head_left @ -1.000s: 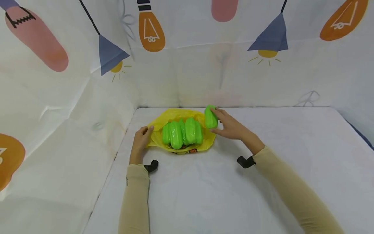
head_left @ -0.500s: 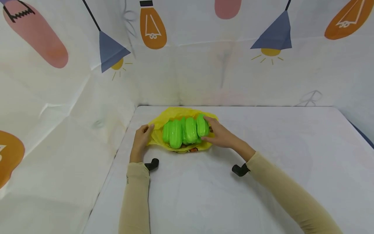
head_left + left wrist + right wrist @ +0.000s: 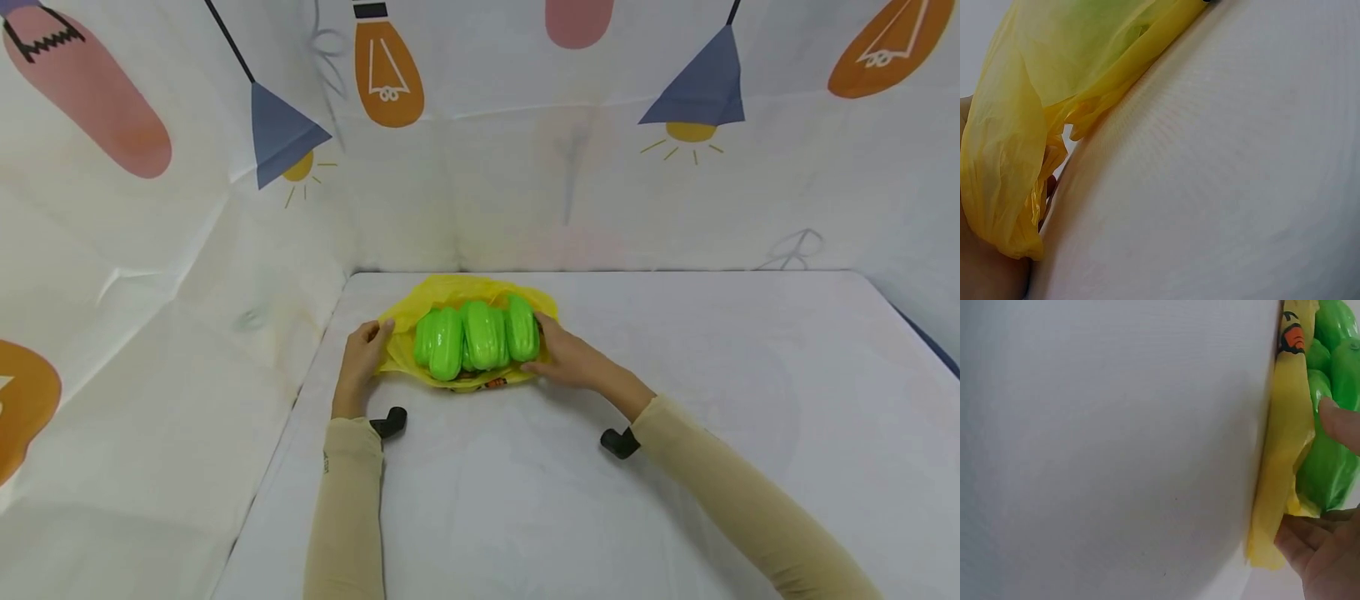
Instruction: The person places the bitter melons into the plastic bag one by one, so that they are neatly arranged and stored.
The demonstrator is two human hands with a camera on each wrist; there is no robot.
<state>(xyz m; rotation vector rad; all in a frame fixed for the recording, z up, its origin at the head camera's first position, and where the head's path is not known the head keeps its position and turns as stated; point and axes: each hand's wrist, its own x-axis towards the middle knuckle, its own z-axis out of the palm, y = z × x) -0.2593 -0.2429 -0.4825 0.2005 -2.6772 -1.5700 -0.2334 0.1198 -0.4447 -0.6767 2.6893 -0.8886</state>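
A yellow plastic bag [image 3: 442,292] lies on the table with its mouth spread open. Several glossy green, ribbed, pepper-like pieces [image 3: 446,342] sit side by side in it, showing faintly through the film in the left wrist view. At the bag's left edge, the left hand [image 3: 363,358] pinches a gathered fold of the plastic [image 3: 1007,206]. The right hand [image 3: 573,354] is at the rightmost green piece [image 3: 522,329], thumb at its near end and fingers around its right side. In the right wrist view the thumb [image 3: 1342,425] overlaps the green pieces, and the other fingers reach behind the bag's edge.
A white-covered table [image 3: 510,483] extends in front and to the right. White cloth printed with lamps and bulbs [image 3: 495,192] stands behind the table and along its left side. Black wrist mounts [image 3: 390,423] stick out near both cuffs.
The right hand has brought a green piece from above the bag's right edge leftward and down, in beside the others. The middle pieces have shifted slightly. The left hand has stayed on the bag.
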